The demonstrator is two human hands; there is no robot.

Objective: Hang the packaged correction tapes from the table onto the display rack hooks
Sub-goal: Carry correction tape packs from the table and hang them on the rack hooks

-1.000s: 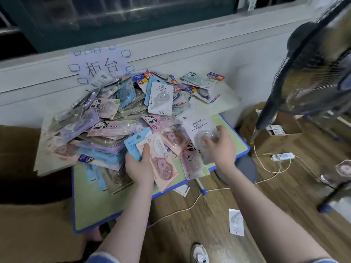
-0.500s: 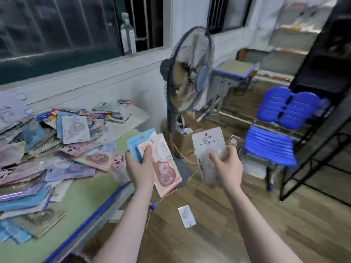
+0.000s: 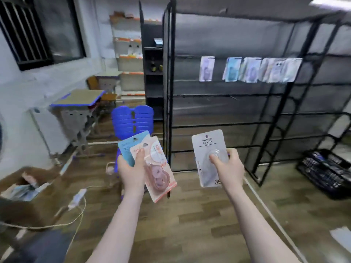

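Note:
My left hand (image 3: 131,171) grips two packaged correction tapes, a pink one (image 3: 159,173) in front and a blue one (image 3: 126,149) behind it, thumb on the pink card. My right hand (image 3: 228,168) holds a white correction tape package (image 3: 206,147) upright, thumb pressed on its clear blister. Ahead stands the black wire display rack (image 3: 266,111). Several packages (image 3: 250,72) hang in a row from hooks on its upper bar. Both hands are well short of the rack, at waist height.
A blue chair (image 3: 133,118) stands just behind my left hand, a desk (image 3: 79,99) beyond it. A power strip (image 3: 77,198) and cable lie on the wood floor at left beside a cardboard box (image 3: 22,185). A black basket (image 3: 326,173) sits right.
The view has swung right from the table of packages to the rack. Both hands have lifted their packages off the table and carried them along, with grips unchanged.

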